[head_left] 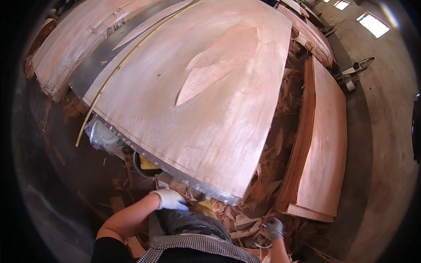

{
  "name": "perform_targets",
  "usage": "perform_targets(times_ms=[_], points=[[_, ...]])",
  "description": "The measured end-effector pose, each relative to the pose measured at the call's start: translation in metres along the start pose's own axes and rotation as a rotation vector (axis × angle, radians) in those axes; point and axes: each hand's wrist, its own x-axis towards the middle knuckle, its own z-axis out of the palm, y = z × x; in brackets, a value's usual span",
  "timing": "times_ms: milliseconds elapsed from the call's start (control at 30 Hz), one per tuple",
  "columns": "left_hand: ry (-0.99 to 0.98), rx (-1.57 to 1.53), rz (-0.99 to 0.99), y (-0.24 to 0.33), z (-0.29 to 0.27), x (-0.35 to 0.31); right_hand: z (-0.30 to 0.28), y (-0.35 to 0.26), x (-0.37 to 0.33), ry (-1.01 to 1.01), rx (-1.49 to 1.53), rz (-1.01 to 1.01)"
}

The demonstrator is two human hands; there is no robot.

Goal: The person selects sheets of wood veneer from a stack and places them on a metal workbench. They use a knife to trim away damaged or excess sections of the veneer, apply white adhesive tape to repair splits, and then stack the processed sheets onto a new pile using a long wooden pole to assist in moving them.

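Note:
A large sheet of pale pinkish wood veneer (pixel 210 131) covers the table in front of me. Two pointed veneer pieces (pixel 219 65) lie on top of it. Below the table's near edge, close to my lap, is my left hand (pixel 171 200) in a white glove, its fingers stretched along my checked apron (pixel 193 223). A yellow piece (pixel 204 209) shows beside its fingertips. My right hand (pixel 274 228), in a grey glove, is low on the right above veneer scraps (pixel 241 221). Its fingers are curled, and what they hold is unclear. Just below it is a thin white ring (pixel 263 245).
A tall stack of veneer sheets (pixel 322 144) stands at the right. Another stack (pixel 87 48) is at the far left. A thin yellowish strip (pixel 109 79) runs along the table's left side, overhanging its edge. Under the table is a dark bucket (pixel 147 165) with something yellow inside.

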Motion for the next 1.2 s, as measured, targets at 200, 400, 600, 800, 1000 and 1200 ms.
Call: perform_targets(times_ms=[200,400,600,800,1000,1200], points=[[0.679,0.276,0.299,0.163,0.034,0.14,-0.027,-0.176,-0.01,-0.125,0.186,-0.668],[0.559,-0.266,0.063,0.233,-0.001,0.142,-0.069,-0.152,0.013,-0.558,1.278,-0.293],[0.598,0.359,0.121,0.216,0.007,0.167,-0.05,-0.153,0.054,-0.69,1.537,0.129],[1.185,0.07,-0.366,0.072,-0.091,0.15,-0.123,-0.232,0.166,0.32,1.127,-0.41],[1.484,0.208,-0.857,-0.073,-0.18,0.084,-0.015,-0.445,0.152,-0.423,0.321,-0.567],[1.597,0.147,-0.788,-0.093,-0.2,0.068,0.111,-0.571,0.18,-0.725,0.097,-0.534]])
